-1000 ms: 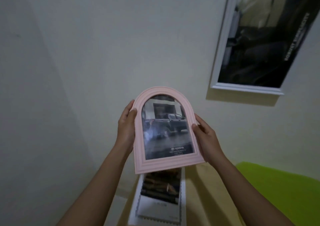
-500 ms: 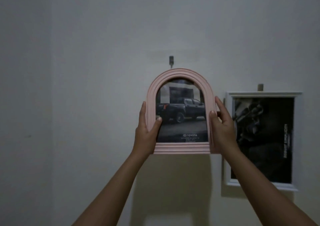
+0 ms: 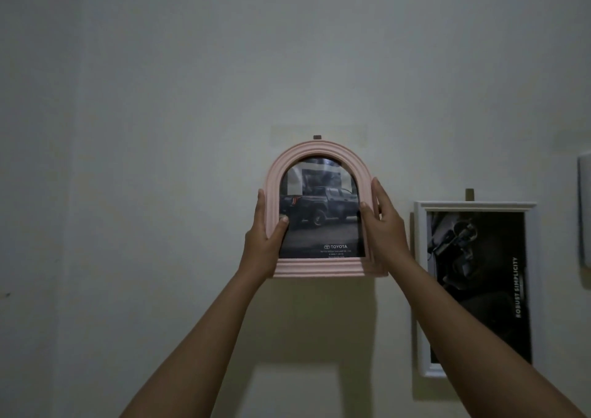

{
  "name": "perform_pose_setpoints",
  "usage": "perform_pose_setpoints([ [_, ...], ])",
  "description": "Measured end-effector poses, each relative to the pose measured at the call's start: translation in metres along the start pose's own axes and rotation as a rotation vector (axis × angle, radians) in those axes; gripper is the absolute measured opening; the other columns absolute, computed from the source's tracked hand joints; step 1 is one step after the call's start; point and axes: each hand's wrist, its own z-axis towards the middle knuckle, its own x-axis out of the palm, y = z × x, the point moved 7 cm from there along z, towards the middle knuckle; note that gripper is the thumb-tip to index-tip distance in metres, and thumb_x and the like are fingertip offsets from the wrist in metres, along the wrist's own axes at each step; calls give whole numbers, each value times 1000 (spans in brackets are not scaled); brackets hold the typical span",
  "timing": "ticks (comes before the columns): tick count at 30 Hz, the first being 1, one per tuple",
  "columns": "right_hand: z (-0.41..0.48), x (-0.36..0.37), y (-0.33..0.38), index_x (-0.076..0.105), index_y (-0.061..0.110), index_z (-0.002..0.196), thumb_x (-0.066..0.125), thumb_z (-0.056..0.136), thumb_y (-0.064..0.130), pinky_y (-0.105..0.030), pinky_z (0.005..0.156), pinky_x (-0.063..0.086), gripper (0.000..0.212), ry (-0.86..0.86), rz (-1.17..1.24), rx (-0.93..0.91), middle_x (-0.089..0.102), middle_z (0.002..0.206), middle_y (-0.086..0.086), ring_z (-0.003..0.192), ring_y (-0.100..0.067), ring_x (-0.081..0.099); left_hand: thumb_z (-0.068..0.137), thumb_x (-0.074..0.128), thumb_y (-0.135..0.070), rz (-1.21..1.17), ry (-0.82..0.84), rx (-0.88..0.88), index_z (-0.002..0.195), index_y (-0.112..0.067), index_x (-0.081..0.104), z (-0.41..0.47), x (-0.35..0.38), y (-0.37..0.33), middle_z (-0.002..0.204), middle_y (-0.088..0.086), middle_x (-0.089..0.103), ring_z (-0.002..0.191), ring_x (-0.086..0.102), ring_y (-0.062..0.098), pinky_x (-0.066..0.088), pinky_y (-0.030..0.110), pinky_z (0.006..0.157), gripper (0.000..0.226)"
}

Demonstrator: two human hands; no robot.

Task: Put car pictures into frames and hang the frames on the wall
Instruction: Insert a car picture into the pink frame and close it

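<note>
Pink arched picture frame (image 3: 319, 268), with the dark pickup-truck print (image 3: 319, 216) behind its glazing, stands upright against the pale painted wall (image 3: 160, 129). Its crown sits just under the small dark wall hook (image 3: 317, 137).

In the head view, your left hand (image 3: 263, 236) grips its left edge, with the thumb across the front rim and the fingers behind. Your right hand (image 3: 383, 225) grips the right edge the same way.

The frame looks light and rigid, but the glazing would likely smear or crack. Hold it by the moulded sides and keep your thumbs off the pane. You cannot tell whether the back hanger has caught the hook.

To the right of your right hand, a white rectangular frame (image 3: 473, 205) hangs from its own peg (image 3: 469, 193). The room is dim, and the wall is flat and smooth.
</note>
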Motion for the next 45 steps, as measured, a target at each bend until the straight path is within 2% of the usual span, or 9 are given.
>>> perform_pose_setpoints([
  [2,-1,1,-1,23,25,146,43,98,19,-22,104,27,53,-3,-13,-1,30,151,5,137,-14,30,97,43,-30,0,6,11,147,-33,2,1,-1,1,152,-4,25,133,34,19,28,11,92,65],
  [6,-3,1,-5,22,27,146,43,98,21,-27,105,32,53,-6,-30,7,31,151,4,136,-17,32,96,44,-29,-12,20,26,147,-33,3,2,0,8,153,-6,20,135,30,17,27,14,95,65],
  [15,-5,7,-22,17,31,146,40,98,26,-35,96,44,54,71,-73,53,36,146,-8,129,-26,41,95,43,-34,30,76,-16,145,-38,-5,1,6,23,154,2,19,129,41,30,43,35,97,70],
  [18,-4,9,-28,13,33,147,39,99,24,-29,90,43,55,91,-83,51,36,147,-8,128,-26,44,95,44,-33,101,105,-63,145,-38,-8,3,9,30,154,4,19,131,39,32,39,40,102,72],
  [21,-1,11,-35,7,33,148,40,99,17,-29,101,36,61,131,-145,33,26,153,-2,133,-23,38,94,48,-29,150,105,-85,145,-37,-7,9,9,38,151,12,26,129,40,33,38,41,103,76],
  [24,3,9,-43,4,34,148,44,96,16,-40,104,40,67,139,-230,44,30,148,-10,126,-26,43,92,53,-26,228,67,-101,147,-34,-3,12,7,41,134,15,34,113,47,26,42,37,98,79],
  [29,-2,9,-47,5,31,148,49,94,17,-27,90,43,72,122,-332,30,36,127,-11,101,-16,45,90,57,-21,302,-14,-66,148,-27,6,10,2,46,124,14,32,106,47,24,41,28,92,77],
  [34,-4,8,-51,7,30,148,55,91,17,-36,101,44,76,92,-358,10,32,128,-10,112,-23,46,88,60,-17,284,-69,-58,147,-23,12,7,-1,50,127,13,31,110,45,24,38,24,89,76],
  [45,-7,8,-55,9,30,147,56,90,16,-43,100,46,76,78,-338,-2,32,129,-9,115,-24,46,89,58,-17,266,-79,-30,147,-21,15,-1,-1,43,128,14,33,114,43,23,38,26,90,72],
])
